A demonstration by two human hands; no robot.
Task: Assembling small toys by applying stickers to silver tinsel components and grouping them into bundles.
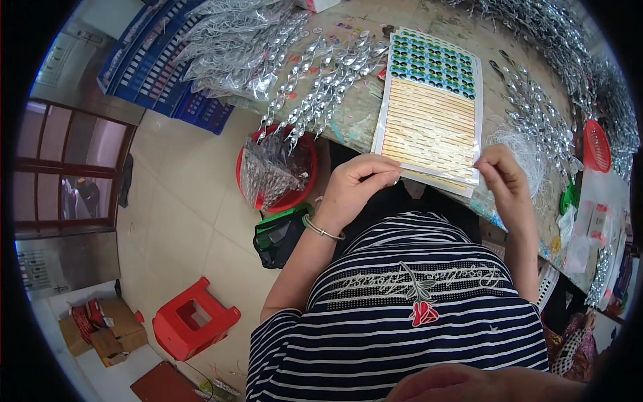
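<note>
A stack of sticker sheets (432, 120) lies on the table in front of me. Rows of round green and dark stickers fill its far part, and thin gold-brown strips cover the near part. At the near left corner, my left hand (365, 182) is closed, thumb and forefinger pinching the top sheet's edge. My right hand (506, 177) pinches at the near right corner, its fingertips against the sheet's edge. Under the top sheet, the near edge of another one shows. Whether a single strip is also between my fingers is too small to tell.
Silver twisted ornaments (328, 74) and bagged ones (234, 47) lie left of the sheets, by a blue crate (144, 60). More silver strands (536, 100) and a red basket (596, 146) are at right. A red tub (311, 187) and red stool (194, 318) stand on the floor.
</note>
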